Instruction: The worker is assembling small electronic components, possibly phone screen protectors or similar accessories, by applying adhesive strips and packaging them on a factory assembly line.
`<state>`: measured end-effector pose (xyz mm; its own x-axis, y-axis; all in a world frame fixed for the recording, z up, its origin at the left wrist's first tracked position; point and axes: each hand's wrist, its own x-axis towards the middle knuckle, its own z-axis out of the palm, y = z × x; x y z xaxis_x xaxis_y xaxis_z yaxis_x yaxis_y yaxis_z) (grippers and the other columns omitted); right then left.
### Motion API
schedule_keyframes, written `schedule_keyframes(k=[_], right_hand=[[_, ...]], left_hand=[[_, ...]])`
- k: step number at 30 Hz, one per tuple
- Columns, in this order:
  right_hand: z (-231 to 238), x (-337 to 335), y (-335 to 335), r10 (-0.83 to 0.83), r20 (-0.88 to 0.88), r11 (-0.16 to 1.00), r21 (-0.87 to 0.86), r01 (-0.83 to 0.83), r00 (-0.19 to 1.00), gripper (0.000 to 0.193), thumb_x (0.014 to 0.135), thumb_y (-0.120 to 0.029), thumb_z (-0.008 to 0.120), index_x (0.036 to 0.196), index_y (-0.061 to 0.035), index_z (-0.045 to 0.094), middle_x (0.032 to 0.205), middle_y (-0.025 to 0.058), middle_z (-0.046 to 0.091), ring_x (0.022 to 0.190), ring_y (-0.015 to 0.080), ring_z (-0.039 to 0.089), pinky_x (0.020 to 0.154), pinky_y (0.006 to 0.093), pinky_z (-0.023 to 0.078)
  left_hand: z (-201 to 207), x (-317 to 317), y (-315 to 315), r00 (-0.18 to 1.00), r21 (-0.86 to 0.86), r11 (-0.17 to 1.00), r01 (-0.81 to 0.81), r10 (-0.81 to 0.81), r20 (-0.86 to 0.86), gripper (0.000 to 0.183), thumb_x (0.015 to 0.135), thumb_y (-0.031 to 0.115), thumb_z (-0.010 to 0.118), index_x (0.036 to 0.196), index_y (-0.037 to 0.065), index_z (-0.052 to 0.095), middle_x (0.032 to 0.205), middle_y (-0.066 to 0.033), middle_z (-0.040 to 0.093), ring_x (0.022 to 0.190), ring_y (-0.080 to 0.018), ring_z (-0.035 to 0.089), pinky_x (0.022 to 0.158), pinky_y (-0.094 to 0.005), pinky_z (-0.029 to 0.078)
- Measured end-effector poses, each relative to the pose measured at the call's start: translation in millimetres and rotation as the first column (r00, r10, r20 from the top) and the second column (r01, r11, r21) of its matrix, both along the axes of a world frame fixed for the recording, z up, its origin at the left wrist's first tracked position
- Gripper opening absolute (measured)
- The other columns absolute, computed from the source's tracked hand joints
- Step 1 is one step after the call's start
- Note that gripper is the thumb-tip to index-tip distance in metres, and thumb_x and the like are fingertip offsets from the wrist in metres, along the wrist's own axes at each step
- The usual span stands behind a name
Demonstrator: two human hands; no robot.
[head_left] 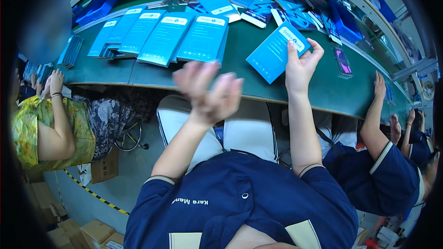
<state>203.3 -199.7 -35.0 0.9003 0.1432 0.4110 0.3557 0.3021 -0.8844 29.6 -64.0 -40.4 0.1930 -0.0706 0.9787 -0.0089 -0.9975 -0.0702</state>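
My right hand (301, 67) grips a flat blue box (272, 55) with a white label at its top, thumb on the front face. The box is tilted above the green table. My left hand (210, 92) is raised in front of the table's near edge, palm up, fingers apart and blurred by motion, with nothing in it. Just beyond it stand leaning stacks of similar blue boxes (166, 39), set side by side on the table.
Behind, loose blue and dark packages (258, 2) lie in a heap. A small package with a purple picture (342, 62) lies at right on the green table (244, 80). Blue bins (344, 20) line the back. A person in yellow (50, 129) sits left; another person (383, 175) sits right.
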Motion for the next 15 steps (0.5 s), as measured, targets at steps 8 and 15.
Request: schedule_keyframes(k=[8, 15], right_hand=[[28.1, -16.4, 135.7, 0.276, -0.187, 0.946, -0.118, -0.301, 0.943, 0.068, 0.092, -0.012, 0.071, 0.143, 0.0004, 0.029, 0.13, 0.0232, 0.051, 0.116, 0.0273, 0.056, 0.099, 0.0371, 0.047], [43.4, -48.0, 103.9, 0.418, -0.437, 0.896, 0.051, -0.441, 0.797, 0.078, 0.095, -0.022, 0.067, 0.153, 0.0015, 0.02, 0.146, 0.0248, 0.042, 0.137, 0.0309, 0.04, 0.116, 0.039, 0.028]], left_hand=[[0.7, 0.0, 78.8, 0.993, -0.652, 0.75, 0.112, -0.104, 0.051, 0.077, 0.106, 0.039, 0.042, 0.157, 0.0, -0.002, 0.163, -0.0254, -0.008, 0.151, -0.042, -0.012, 0.116, -0.0608, -0.006], [26.8, -36.5, 116.2, 0.962, -0.472, 0.846, -0.248, 0.272, -0.019, 0.057, 0.102, 0.033, 0.053, 0.146, 0.001, 0.034, 0.16, -0.0265, 0.011, 0.149, -0.0445, 0.003, 0.118, -0.0572, 0.003]])
